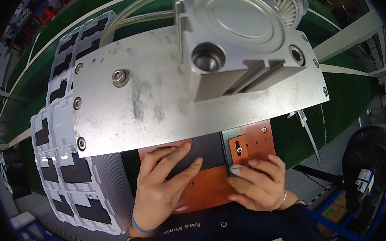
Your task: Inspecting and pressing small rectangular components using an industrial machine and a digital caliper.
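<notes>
My left hand rests on a flat black sheet, its index finger and thumb spread apart on it. The sheet lies on an orange-brown plate, partly hidden under a metal press head. My right hand is at the right side of the plate, fingers apart and loosely curled, with nothing visible held in them. A white cover is on one of its fingertips, beside a dark green strip. Just above that hand, a small slotted orange block is fixed by a screw.
A thick metal plate with a cylinder block spans above my hands. White trays holding black pieces are stacked at left. A caliper-like metal tool lies on the green mat. A black fan stands at right.
</notes>
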`<state>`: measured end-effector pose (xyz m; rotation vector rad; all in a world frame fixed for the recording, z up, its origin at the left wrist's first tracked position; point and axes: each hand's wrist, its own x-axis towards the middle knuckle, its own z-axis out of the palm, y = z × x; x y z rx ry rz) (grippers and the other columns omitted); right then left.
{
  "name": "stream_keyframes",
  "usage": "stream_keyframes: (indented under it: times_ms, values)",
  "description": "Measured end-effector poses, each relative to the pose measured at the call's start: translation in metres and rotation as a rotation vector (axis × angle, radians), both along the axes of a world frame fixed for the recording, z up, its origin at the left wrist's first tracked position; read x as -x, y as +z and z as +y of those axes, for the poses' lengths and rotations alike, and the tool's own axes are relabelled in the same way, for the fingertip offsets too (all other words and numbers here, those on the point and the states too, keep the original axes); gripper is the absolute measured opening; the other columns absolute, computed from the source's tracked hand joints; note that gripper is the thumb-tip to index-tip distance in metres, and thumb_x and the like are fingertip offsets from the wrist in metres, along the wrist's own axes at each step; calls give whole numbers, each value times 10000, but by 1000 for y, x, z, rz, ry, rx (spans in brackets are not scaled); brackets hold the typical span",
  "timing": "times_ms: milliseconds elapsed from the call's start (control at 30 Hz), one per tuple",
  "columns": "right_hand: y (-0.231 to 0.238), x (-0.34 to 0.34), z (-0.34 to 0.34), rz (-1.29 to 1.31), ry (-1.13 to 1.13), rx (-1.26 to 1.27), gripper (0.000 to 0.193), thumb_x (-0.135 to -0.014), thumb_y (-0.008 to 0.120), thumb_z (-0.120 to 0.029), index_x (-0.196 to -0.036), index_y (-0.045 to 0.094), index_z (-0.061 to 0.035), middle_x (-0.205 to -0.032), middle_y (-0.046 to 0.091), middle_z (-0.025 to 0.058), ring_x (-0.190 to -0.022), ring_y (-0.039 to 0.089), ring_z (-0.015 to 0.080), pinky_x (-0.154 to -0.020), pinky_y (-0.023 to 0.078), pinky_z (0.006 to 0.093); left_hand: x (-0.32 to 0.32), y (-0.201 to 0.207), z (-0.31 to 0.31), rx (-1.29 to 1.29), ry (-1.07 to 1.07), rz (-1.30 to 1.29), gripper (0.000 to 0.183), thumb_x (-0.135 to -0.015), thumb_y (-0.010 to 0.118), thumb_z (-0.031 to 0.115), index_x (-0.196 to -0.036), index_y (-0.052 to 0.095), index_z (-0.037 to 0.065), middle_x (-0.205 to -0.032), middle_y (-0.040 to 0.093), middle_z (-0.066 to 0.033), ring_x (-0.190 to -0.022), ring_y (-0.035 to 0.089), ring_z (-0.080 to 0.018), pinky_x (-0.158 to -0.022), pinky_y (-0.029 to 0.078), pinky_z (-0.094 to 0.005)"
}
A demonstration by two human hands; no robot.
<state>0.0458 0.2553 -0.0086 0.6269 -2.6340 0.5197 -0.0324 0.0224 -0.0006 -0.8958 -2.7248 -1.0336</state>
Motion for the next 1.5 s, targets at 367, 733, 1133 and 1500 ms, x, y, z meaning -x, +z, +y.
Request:
stream_keyframes:
  times_ms: [367, 733, 1133, 1500]
  values:
    - [2, 4, -11, -126, 35, -261, 483, -865, 698, -504, -1225, 717, -183, -1398, 599, -30, -1313, 493, 174, -1161, 247, 495, -3, 0, -3, 8, -3, -5, 348, -717, 781, 98, -1064, 798, 131, -1251, 682, -82, -1080, 592, -250, -934, 517, -339]
    - [6, 10, -8, -149, 65, -139, 480, -831, 760, -408, -1210, 712, -116, -1381, 601, 21, -1268, 523, 199, -1099, 349, 463, 0, -2, -1, -45, -31, 57, 333, -724, 760, 86, -1053, 797, 118, -1206, 685, -101, -1051, 609, -283, -909, 525, -361]
    - [-18, -11, 3, 219, -94, 149, 385, -848, 757, -279, -1117, 718, -6, -1186, 661, 150, -1056, 586, 338, -901, 494, 412, -49, 62, -100, 274, 38, 399, 361, -746, 695, 58, -1097, 754, 117, -1166, 679, -130, -979, 658, -266, -919, 512, -428]
    - [-12, -1, -14, 197, -141, 155, 377, -744, 805, -148, -1079, 722, 3, -1121, 694, 141, -973, 630, 324, -853, 513, 403, 99, 21, -233, 179, 82, 184, 316, -805, 763, 49, -1121, 762, 56, -1173, 705, -89, -1036, 583, -280, -889, 517, -379]
